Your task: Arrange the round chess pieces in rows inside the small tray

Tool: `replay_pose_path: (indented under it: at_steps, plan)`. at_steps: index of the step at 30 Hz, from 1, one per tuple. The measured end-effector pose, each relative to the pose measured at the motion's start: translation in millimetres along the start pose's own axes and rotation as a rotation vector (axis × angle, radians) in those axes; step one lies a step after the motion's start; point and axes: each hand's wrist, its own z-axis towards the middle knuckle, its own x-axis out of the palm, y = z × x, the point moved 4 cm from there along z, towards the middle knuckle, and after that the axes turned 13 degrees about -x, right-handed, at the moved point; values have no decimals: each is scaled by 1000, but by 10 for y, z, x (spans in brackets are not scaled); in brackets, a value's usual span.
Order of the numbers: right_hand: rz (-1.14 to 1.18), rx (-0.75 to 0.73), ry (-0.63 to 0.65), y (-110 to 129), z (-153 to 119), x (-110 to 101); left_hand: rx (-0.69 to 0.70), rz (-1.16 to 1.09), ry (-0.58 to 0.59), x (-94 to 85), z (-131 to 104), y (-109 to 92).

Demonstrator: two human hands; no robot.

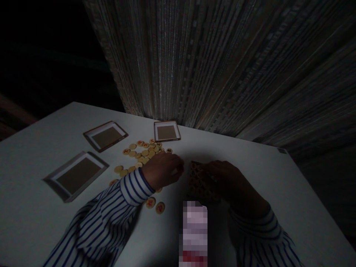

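Note:
Several round wooden pieces (145, 152), some with red or black characters, lie in a loose heap left of centre on the white table. My left hand (164, 168) is over the right side of this heap, its fingers curled and bent toward the right; whether a piece is between them is too dark to tell. A dark box (198, 180) with rows of round pieces in it stands right of that hand. My right hand (225, 178) rests at the box's right side, its fingers over the far edge and partly lost in shadow.
Two brown-rimmed trays or lids (111, 148) (167, 141) lie behind the pieces, and a grey-rimmed one (66, 200) lies at the left. Two red-marked pieces (160, 207) (150, 202) sit near the front. A string curtain (172, 66) hangs behind the white table (258, 167).

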Motion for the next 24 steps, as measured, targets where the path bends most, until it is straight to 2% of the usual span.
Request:
replay_pose_path:
  at_steps: [7,11,17,24]
  plan:
    - [-7,-19,-41,60,-53,-86,-30,-168,-41,-96,-51,-84]
    - [10,8,-37,84,-139,-172,5,-268,-80,-166,-84,-147]
    - [32,33,-137,84,-270,-241,44,-298,-101,-292,-46,-261]
    - [59,85,-239,68,-309,-266,70,-342,-58,-252,-6,-336]
